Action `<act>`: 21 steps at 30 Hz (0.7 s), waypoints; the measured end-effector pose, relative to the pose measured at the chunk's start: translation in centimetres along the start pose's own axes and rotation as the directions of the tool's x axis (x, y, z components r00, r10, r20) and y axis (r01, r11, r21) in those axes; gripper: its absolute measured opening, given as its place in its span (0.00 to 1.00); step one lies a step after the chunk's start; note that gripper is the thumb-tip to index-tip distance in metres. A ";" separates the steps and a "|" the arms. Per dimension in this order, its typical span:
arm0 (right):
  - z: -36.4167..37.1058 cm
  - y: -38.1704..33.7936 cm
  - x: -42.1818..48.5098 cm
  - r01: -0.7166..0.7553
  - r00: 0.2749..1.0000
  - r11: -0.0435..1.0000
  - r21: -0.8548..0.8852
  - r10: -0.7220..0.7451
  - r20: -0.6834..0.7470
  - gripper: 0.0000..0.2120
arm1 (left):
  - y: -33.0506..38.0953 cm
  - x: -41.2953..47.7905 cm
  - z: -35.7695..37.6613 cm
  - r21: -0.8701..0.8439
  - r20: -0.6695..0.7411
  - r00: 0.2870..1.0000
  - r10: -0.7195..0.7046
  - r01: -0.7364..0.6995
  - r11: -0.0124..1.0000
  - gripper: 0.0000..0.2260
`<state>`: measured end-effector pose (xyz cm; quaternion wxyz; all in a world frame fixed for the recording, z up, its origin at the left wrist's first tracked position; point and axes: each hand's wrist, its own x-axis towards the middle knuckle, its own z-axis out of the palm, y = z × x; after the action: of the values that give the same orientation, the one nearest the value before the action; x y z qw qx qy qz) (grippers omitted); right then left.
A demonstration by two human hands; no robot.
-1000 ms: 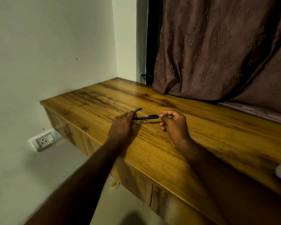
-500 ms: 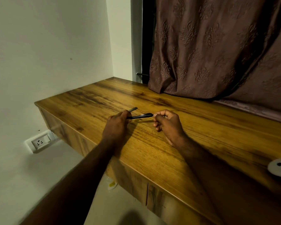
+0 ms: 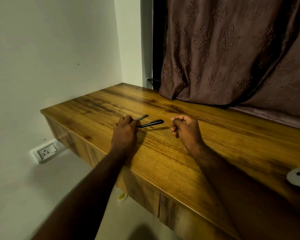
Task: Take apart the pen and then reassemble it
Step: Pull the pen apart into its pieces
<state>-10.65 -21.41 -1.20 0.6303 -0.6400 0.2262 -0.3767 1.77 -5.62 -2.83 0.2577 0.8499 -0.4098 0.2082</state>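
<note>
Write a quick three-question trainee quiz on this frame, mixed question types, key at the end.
1. True or false: the right hand is touching the black pen barrel.
2. Which hand holds the barrel? A) left hand B) right hand C) neither
3. Fill in: a thin grey piece also sticks out past the ____ hand's fingers, above the wooden desk.

Key
1. False: there is a gap between the barrel's tip and the curled right hand.
2. A
3. left

Dim room; wood desk (image 3: 163,163) in corner; white wall (image 3: 50,58) w/ socket (image 3: 45,152); brown curtain (image 3: 232,49) behind.
</note>
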 end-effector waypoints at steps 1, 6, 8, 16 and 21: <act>-0.4 -0.1 0.2 0.002 0.999 1.000 0.007 -0.002 -0.035 0.03 | -0.1 0.0 0.0 0.003 -0.002 1.000 -0.004 0.004 1.000 0.09; -3.5 0.4 1.5 0.018 0.989 0.986 -0.168 -0.042 -0.139 0.08 | 0.0 0.0 0.1 0.014 -0.001 1.000 0.005 -0.005 1.000 0.09; -4.1 0.9 1.8 -0.001 0.993 0.943 -0.332 -0.039 -0.114 0.06 | 0.0 0.0 0.1 0.025 0.017 1.000 0.013 -0.014 1.000 0.09; -3.1 2.0 1.8 0.049 0.989 0.668 -0.743 -0.136 -0.058 0.08 | -0.1 0.1 0.1 0.031 0.085 0.996 0.031 -0.034 0.999 0.08; -3.0 1.9 1.8 0.046 0.984 0.517 -0.855 -0.170 -0.050 0.09 | 0.1 -0.2 0.2 -0.011 0.068 0.996 0.050 -0.050 0.999 0.09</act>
<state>-11.47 -24.86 -2.98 0.1977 -0.8533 0.3805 -0.2968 1.58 -5.69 -3.09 0.2420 0.8448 -0.4405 0.1836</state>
